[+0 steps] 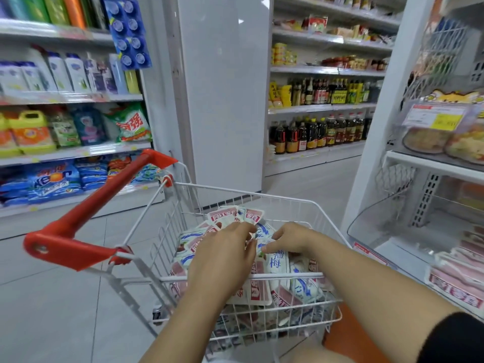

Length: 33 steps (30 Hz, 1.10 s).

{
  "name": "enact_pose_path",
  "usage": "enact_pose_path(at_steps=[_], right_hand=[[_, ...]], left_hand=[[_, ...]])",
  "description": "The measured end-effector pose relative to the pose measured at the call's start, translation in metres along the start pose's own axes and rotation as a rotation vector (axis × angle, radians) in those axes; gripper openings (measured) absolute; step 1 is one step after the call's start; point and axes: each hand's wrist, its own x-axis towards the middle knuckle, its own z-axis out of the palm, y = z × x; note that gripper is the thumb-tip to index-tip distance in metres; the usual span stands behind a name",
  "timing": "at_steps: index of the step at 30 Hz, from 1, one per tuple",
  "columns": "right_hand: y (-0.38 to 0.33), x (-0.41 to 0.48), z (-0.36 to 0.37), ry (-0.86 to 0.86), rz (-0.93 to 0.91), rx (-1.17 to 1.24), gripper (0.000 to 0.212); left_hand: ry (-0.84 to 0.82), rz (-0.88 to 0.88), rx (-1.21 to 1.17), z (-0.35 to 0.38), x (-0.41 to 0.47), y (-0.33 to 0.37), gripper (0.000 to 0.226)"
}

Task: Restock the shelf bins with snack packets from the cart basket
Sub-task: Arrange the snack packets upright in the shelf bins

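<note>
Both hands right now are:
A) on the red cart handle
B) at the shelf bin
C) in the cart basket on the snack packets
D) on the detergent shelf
C: left hand and right hand both reach inside the cart basket, fingers on the snack packets.

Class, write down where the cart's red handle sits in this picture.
In the head view the red handle runs diagonally at left of the wire basket, before the detergent shelves.

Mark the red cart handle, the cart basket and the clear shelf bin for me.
red cart handle point(104, 195), head view, middle of the bar.
cart basket point(288, 276), head view, near top rail.
clear shelf bin point(372, 221), head view, curved front wall.
</note>
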Motion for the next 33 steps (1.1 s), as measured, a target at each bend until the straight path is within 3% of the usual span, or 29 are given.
enact_pose_path(at_steps=[3, 5, 7, 10, 15, 18, 21, 26, 33], right_hand=[[-0.001, -0.010, -0.016, -0.024, -0.009, 0.102, 0.049], [-0.007, -0.026, -0.024, 0.027, -0.105, -0.031, 0.032], [-0.008, -0.046, -0.034, 0.203, -0.233, -0.166, 0.026], [-0.004, -0.083, -0.056, 0.444, -0.386, -0.157, 0.019], [0.017, -0.153, -0.090, 0.572, -0.500, -0.097, 0.031], [0.040, -0.186, -0.101, 0.607, -0.497, -0.065, 0.022], [0.069, -0.214, -0.111, 0.671, -0.473, -0.075, 0.019], [0.129, -0.257, -0.120, 0.775, -0.439, -0.235, 0.029], [0.204, -0.318, -0.141, 0.864, -0.366, -0.580, 0.045]], left_hand=[[0.012, 0.016, 0.028, 0.000, -0.001, 0.001, 0.033], [0.010, 0.026, 0.026, -0.002, -0.001, 0.002, 0.032], [0.008, 0.040, 0.012, -0.003, 0.000, 0.003, 0.031], [0.037, 0.055, -0.031, -0.002, 0.002, 0.005, 0.032], [0.039, 0.086, -0.395, 0.014, 0.007, 0.048, 0.057], [-0.099, 0.137, -0.676, 0.029, 0.011, 0.095, 0.063], [-0.184, 0.217, -0.815, 0.042, 0.011, 0.138, 0.045], [-0.294, 0.288, -0.887, 0.069, 0.005, 0.203, 0.027], [-0.330, 0.423, -0.874, 0.109, -0.007, 0.302, 0.028]])
